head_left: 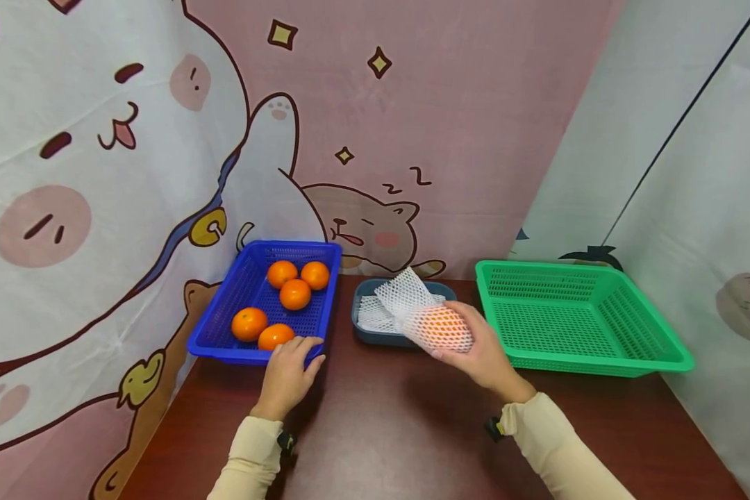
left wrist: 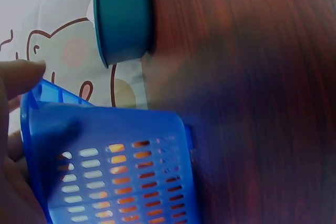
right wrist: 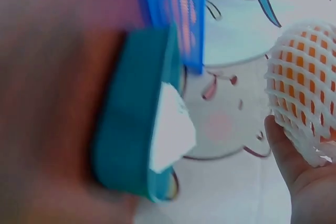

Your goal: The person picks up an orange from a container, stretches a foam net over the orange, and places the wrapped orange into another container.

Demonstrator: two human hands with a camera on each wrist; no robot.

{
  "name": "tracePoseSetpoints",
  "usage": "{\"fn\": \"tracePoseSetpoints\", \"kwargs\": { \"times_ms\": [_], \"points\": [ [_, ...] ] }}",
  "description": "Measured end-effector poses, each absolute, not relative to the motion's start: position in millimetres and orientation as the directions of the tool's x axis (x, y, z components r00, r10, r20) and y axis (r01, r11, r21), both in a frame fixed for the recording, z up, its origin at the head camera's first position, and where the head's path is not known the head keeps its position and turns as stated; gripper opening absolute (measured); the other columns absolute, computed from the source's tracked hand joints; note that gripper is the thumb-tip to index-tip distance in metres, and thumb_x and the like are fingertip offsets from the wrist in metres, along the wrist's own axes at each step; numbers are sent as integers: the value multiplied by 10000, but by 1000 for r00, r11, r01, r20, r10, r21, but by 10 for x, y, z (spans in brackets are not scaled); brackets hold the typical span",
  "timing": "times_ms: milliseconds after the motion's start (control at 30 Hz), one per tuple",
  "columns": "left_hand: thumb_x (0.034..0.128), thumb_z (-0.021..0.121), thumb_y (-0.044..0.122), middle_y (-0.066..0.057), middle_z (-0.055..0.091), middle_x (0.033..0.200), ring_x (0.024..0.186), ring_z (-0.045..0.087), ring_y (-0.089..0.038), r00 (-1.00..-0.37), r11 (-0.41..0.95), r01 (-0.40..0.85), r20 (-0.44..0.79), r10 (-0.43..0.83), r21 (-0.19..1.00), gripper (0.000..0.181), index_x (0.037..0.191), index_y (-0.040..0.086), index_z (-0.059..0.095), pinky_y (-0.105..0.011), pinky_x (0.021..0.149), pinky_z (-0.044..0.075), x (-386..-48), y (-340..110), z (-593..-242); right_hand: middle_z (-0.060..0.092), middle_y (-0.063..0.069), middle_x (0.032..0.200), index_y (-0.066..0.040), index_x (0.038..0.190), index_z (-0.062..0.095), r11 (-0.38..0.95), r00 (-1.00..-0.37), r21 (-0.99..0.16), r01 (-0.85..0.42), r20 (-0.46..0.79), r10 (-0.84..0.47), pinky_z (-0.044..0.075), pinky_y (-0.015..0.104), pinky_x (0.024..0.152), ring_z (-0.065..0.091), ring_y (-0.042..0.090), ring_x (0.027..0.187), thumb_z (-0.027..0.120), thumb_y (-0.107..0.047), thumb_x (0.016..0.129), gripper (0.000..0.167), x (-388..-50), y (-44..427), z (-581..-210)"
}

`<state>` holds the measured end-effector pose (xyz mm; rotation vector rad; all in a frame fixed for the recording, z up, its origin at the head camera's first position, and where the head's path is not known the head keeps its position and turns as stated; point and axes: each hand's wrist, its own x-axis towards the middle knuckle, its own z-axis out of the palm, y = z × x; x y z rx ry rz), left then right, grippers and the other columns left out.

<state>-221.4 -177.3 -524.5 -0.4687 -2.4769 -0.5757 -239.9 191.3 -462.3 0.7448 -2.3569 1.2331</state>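
In the head view my right hand (head_left: pixel 484 355) grips an orange (head_left: pixel 445 329) wrapped in a white foam net sleeve (head_left: pixel 406 295). The sleeve's loose end sticks up toward the upper left, over the grey-blue tray. My left hand (head_left: pixel 289 373) lies over the near rim of the blue basket (head_left: pixel 225 353), fingers loosely bent beside the nearest orange (head_left: pixel 276 336) and thumb apart. Several bare oranges (head_left: pixel 295 294) sit in that basket. The right wrist view shows the netted orange (right wrist: pixel 307 77) against my fingers; part of it falls outside the frame.
A grey-blue tray (head_left: pixel 375 338) at the back middle holds more foam net sleeves (head_left: pixel 375 316). To the right stands a green basket (head_left: pixel 590 364) with nothing visible in it. A dark brown table (head_left: pixel 381 430) carries everything, and a printed cloth (head_left: pixel 462 125) hangs behind.
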Motion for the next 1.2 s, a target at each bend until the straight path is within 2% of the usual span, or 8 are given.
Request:
{"fn": "tracePoseSetpoints", "kwargs": {
  "times_ms": [167, 400, 600, 767, 867, 1033, 1200],
  "points": [
    [858, 749, 228, -37, 664, 969, 895, 628, -256, -806, 857, 407, 566, 174, 316, 236, 1072, 159, 676, -400, 735, 429, -2230, -1772, -5213, 524, 93, 1339, -99, 1405, 482, 493, -775, -617, -614, 590, -228, 367, 467, 902, 496, 259, 1137, 898, -166, 659, 856, -2647, 2059, -4372],
    [852, 750, 198, -40, 668, 969, 904, 629, -259, -799, 848, 415, 578, 165, 331, 217, 1053, 145, 688, -404, 729, 418, -2264, -1766, -5187, 496, 130, 1362, -148, 1438, 457, 515, -788, -637, -574, 600, -138, 366, 519, 873, 479, 307, 1134, 881, -144, 691, 858, -2928, 2244, -4123],
    [859, 743, 201, -31, 676, 982, 910, 637, -257, -799, 850, 414, 578, 167, 326, 205, 1050, 153, 689, -394, 726, 417, -2276, -1747, -5179, 488, 149, 1364, -151, 1452, 438, 540, -806, -668, -512, 590, -34, 356, 481, 844, 469, 317, 1113, 841, -149, 743, 816, -3193, 2493, -4081],
    [856, 750, 196, -38, 687, 1001, 921, 642, -260, -800, 857, 404, 578, 162, 320, 214, 1055, 154, 684, -398, 739, 424, -2272, -1737, -5193, 448, 129, 1408, -161, 1488, 382, 544, -857, -721, -429, 515, 8, 372, 462, 868, 453, 302, 1154, 809, -244, 803, 812, -3452, 2725, -4103],
    [860, 747, 199, -38, 689, 993, 911, 643, -260, -800, 855, 407, 577, 164, 322, 208, 1051, 151, 682, -406, 735, 429, -2254, -1728, -5201, 415, 139, 1436, -144, 1504, 348, 547, -891, -753, -365, 453, 29, 371, 493, 889, 434, 311, 1192, 792, -300, 820, 830, -3595, 2879, -4171],
    [853, 756, 187, -33, 692, 979, 896, 644, -263, -807, 851, 403, 570, 156, 338, 203, 1038, 143, 684, -415, 735, 432, -2231, -1711, -5205, 392, 223, 1436, -90, 1506, 322, 580, -920, -755, -305, 391, 25, 342, 593, 907, 413, 411, 1209, 765, -344, 841, 838, -3757, 3134, -4339],
    [845, 764, 180, -31, 691, 972, 892, 644, -265, -808, 853, 392, 572, 140, 345, 207, 1033, 144, 686, -414, 735, 432, -2234, -1702, -5196, 380, 299, 1406, -18, 1504, 274, 662, -957, -712, -235, 289, -30, 360, 628, 869, 421, 476, 1178, 719, -389, 872, 858, -3862, 3363, -4558]
  ]
}}
